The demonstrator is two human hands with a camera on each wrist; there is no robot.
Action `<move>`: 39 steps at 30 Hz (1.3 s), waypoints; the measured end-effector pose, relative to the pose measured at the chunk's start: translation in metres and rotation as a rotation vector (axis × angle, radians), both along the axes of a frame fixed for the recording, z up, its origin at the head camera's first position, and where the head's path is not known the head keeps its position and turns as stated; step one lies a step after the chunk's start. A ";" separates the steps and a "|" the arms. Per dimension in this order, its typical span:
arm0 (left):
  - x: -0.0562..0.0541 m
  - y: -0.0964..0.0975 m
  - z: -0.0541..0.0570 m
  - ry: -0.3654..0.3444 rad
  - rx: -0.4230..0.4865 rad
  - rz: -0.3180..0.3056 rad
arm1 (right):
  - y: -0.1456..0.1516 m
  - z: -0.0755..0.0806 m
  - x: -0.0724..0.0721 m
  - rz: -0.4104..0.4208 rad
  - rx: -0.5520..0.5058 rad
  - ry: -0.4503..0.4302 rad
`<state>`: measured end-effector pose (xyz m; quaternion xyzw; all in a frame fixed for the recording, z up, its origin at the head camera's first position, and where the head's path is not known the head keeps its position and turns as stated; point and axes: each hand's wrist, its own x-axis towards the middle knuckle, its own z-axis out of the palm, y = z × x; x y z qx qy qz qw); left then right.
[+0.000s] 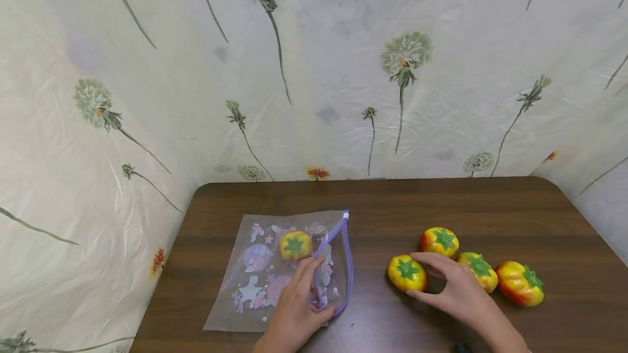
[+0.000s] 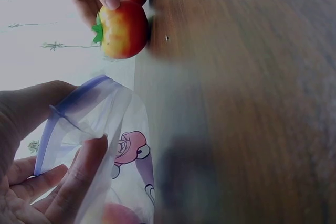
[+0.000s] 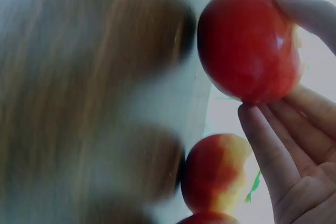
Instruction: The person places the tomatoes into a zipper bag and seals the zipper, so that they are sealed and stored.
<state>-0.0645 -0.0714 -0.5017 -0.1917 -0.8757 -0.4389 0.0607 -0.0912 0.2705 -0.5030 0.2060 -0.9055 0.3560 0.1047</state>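
A clear plastic zip bag (image 1: 229,287) with a purple edge and printed pastel figures lies on the table, its mouth facing right and parted. One yellow-red tomato (image 1: 296,245) with a green leafy top is inside it. My left hand (image 1: 296,304) holds the bag at its mouth; in the left wrist view some fingers (image 2: 86,169) reach within the opening. To the right, my right hand (image 1: 453,287) grips another tomato (image 1: 406,273) between thumb and fingers. From the right wrist view that tomato (image 3: 247,45) shows its red underside.
Three more tomatoes sit right of and behind the right hand: one at the back (image 1: 439,241), one partly hidden by the hand (image 1: 478,271), one lying tilted (image 1: 520,283). A small dark object (image 1: 462,347) shows at the near edge. Dandelion-patterned sheeting (image 1: 333,70) rises behind the brown table (image 1: 378,200).
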 end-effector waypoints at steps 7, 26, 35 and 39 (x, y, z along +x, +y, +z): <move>0.000 0.000 0.000 0.007 0.006 -0.005 | -0.009 0.001 0.000 0.000 -0.012 0.009; 0.000 0.000 0.001 -0.027 -0.016 0.006 | -0.045 0.005 -0.012 0.103 -0.123 0.067; 0.000 -0.001 0.000 -0.009 -0.028 0.008 | -0.067 0.009 -0.019 0.135 -0.139 0.050; 0.000 -0.001 0.000 0.007 -0.035 0.006 | -0.075 0.011 -0.021 0.143 -0.160 0.054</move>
